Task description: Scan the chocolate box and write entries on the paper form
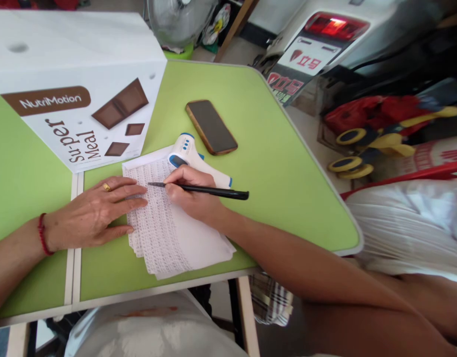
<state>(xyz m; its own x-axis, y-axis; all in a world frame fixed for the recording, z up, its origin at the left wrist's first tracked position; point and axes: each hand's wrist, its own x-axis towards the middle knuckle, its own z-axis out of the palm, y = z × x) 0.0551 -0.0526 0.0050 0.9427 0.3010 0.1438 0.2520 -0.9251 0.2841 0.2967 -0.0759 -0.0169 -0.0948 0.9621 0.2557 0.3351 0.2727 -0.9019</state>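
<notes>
My right hand (pixel 191 193) is closed around a black pen (pixel 213 191), whose tip meets the top sheet near the fingers of my other hand. Under it lies a small stack of white paper sheets (pixel 199 243), the left part covered in rows of handwriting and the right part blank. My left hand (pixel 98 210), with a ring and a red bracelet, rests flat with fingers apart on the stack's left edge. A white and blue infrared thermometer (pixel 187 151) lies at the top of the sheets, partly hidden behind my right hand.
A phone (pixel 211 126) in a brown case lies face up on the green table (pixel 288 198). A large white NutriMotion box (pixel 102 119) stands at the back left. Beyond the table are a fan (pixel 180 20), a scooter's rear (pixel 317 44) and a yellow toy (pixel 384 146).
</notes>
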